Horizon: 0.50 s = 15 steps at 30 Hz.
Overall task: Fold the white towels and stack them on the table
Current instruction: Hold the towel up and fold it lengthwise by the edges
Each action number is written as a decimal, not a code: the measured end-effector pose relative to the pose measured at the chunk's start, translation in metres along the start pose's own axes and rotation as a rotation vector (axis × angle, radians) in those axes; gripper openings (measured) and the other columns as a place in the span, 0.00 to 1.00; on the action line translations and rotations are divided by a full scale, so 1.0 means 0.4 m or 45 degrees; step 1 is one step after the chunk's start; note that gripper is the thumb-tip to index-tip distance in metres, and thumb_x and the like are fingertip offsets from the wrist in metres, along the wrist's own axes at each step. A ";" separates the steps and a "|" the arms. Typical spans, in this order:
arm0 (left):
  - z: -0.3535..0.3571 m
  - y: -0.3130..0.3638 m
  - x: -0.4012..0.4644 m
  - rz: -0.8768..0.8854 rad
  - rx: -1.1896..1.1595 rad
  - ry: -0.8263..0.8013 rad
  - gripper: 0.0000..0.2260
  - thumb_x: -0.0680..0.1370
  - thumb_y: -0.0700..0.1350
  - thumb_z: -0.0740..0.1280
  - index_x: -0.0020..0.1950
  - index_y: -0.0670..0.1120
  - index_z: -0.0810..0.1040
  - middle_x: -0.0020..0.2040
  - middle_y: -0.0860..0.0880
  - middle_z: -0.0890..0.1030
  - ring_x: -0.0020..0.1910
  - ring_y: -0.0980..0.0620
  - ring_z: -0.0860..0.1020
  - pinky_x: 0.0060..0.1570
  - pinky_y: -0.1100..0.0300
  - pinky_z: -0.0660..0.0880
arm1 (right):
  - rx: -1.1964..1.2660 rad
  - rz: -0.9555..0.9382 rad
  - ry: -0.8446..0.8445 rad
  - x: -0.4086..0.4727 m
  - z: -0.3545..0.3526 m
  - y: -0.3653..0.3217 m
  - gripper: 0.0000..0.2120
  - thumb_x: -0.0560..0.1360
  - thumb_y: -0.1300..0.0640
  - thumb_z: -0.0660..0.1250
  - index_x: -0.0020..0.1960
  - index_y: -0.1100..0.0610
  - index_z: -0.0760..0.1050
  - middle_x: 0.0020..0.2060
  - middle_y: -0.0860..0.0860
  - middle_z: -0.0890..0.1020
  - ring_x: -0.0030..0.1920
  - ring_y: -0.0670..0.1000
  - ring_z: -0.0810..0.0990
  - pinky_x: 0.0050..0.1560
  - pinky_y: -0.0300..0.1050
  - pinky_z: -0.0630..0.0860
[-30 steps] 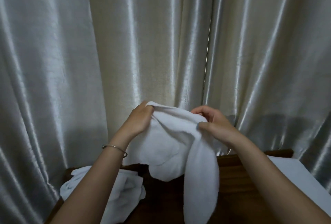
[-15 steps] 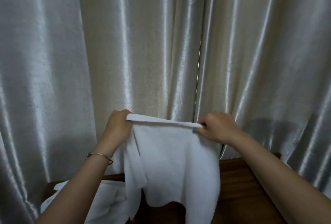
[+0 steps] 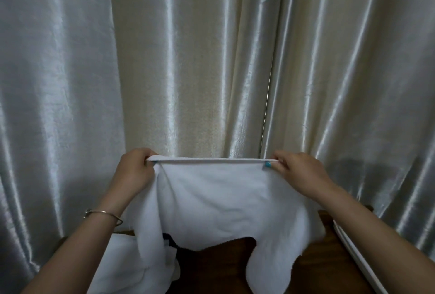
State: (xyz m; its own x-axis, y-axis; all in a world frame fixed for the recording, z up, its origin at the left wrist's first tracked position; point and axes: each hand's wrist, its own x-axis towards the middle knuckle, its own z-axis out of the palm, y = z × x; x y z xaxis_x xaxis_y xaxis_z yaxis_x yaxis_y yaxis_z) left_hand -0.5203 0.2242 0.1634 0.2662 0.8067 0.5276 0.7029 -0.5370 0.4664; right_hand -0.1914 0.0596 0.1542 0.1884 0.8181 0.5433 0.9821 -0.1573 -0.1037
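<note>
A white towel (image 3: 219,199) hangs in the air above the dark wooden table (image 3: 226,263), its top hem pulled taut and level. My left hand (image 3: 135,171) pinches the hem's left corner and my right hand (image 3: 299,171) pinches the right corner. The towel's lower edge droops unevenly, with flaps hanging at both sides. More white towels (image 3: 122,268) lie crumpled on the table's left side, partly hidden behind my left forearm and the held towel.
Shiny grey-cream curtains (image 3: 200,58) fill the background right behind the table. A white bed edge (image 3: 367,253) runs along the table's right side. A thin metal bangle (image 3: 103,213) sits on my left wrist.
My hands have moved apart along the towel's top edge, stretching it from a bunched clump into a flat, taut sheet. The view has tilted up slightly.
</note>
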 end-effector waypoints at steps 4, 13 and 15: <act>-0.006 -0.028 0.004 -0.049 0.042 0.003 0.08 0.79 0.36 0.58 0.43 0.38 0.76 0.44 0.38 0.79 0.46 0.39 0.76 0.40 0.56 0.62 | 0.230 0.008 -0.364 0.003 -0.020 0.020 0.10 0.69 0.44 0.73 0.34 0.48 0.77 0.26 0.45 0.75 0.28 0.40 0.72 0.31 0.38 0.66; -0.012 -0.045 0.026 -0.327 -0.123 0.046 0.13 0.79 0.41 0.55 0.41 0.35 0.74 0.42 0.37 0.77 0.44 0.40 0.73 0.41 0.54 0.63 | 0.234 0.268 -0.278 -0.034 0.041 0.069 0.09 0.78 0.54 0.62 0.39 0.51 0.70 0.39 0.52 0.79 0.43 0.55 0.78 0.43 0.48 0.73; -0.019 -0.043 0.023 -0.353 -0.148 0.038 0.16 0.78 0.45 0.55 0.41 0.35 0.75 0.43 0.37 0.78 0.43 0.42 0.72 0.42 0.55 0.64 | 0.267 0.352 -0.110 -0.038 0.042 0.076 0.09 0.78 0.50 0.63 0.43 0.55 0.73 0.40 0.54 0.81 0.44 0.58 0.79 0.46 0.53 0.76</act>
State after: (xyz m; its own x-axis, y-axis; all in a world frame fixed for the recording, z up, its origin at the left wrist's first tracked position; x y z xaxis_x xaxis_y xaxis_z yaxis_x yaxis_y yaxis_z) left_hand -0.5349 0.2391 0.1655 0.0538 0.9198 0.3886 0.6652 -0.3233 0.6731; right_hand -0.1646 0.0517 0.1286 0.4379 0.8055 0.3994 0.8709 -0.2697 -0.4109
